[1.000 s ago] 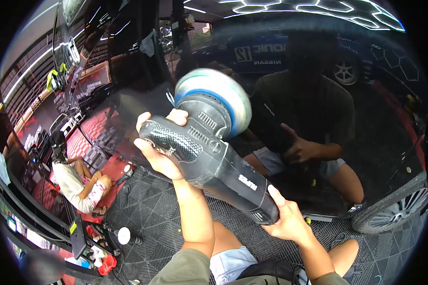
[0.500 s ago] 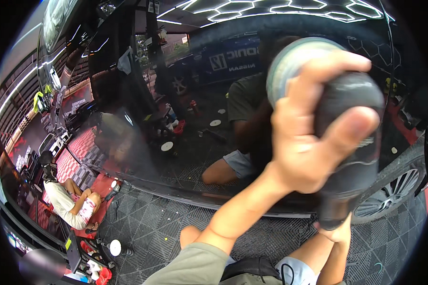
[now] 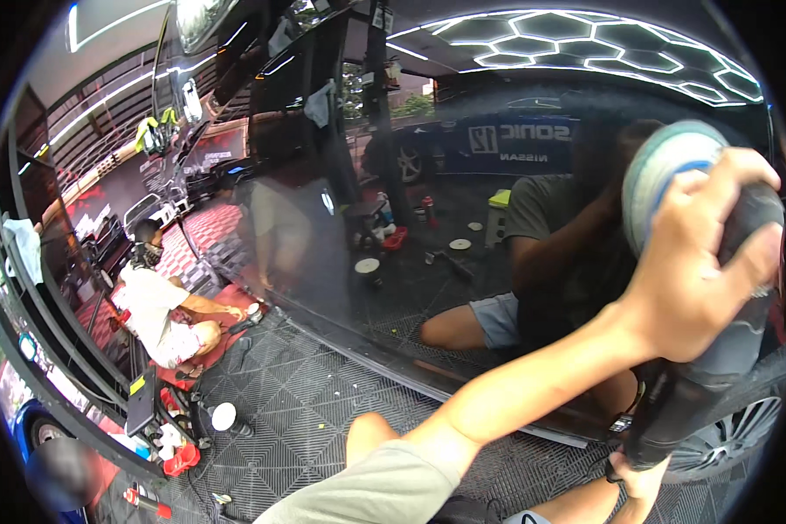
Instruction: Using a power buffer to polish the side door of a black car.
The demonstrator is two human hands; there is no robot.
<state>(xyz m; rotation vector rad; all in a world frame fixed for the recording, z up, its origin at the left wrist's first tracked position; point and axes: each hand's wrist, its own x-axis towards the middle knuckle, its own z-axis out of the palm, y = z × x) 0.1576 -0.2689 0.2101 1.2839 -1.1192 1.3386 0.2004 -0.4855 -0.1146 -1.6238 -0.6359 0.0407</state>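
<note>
"one glossy black car panel (image 3: 393,341) is gleaming; what's left?"

"perhaps haze (image 3: 319,279) is showing leftward. left hand (image 3: 694,258) is gripping the black, pale-padded polisher (image 3: 729,354) beside the panel, right hand (image 3: 641,480) clasping its tail."

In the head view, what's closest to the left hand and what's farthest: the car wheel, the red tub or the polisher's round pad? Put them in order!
1. Polisher's round pad: right beside the left hand, at the upper right.
2. Car wheel: below the hand, at the lower right.
3. Red tub: farthest, way over at the lower left.
</note>
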